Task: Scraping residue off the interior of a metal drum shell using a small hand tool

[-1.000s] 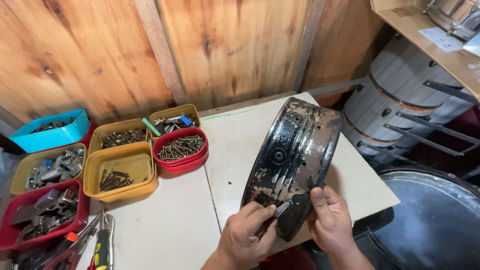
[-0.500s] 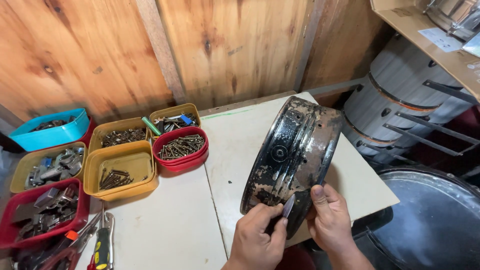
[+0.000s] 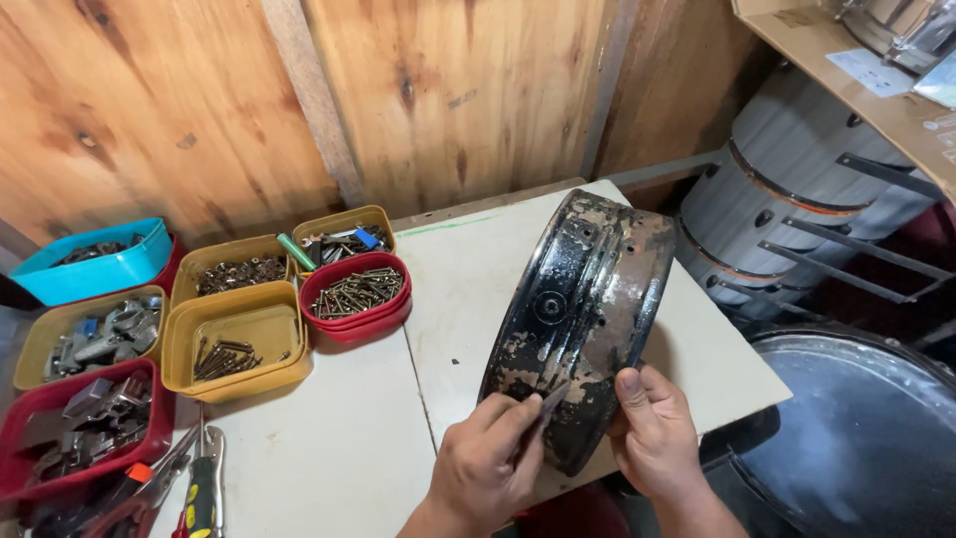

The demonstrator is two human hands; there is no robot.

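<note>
The rusty black round metal rim (image 3: 583,319) stands on edge on the white table (image 3: 329,448); right hand (image 3: 652,438) grips its lower edge; left hand (image 3: 488,468) pinches a thin scraper blade (image 3: 551,401) against it; a slip could gouge fingers, or the rim could roll.

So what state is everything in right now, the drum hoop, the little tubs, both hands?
Black metal hoop: on edge, paint flaking.
Right hand: gripping the hoop's lower rim.
Left hand: pinching a small blade against the hoop.
Red tub: open, full of screws.
Yellow tub: open, nearly empty.
Blue tub: open, some hardware inside.
</note>
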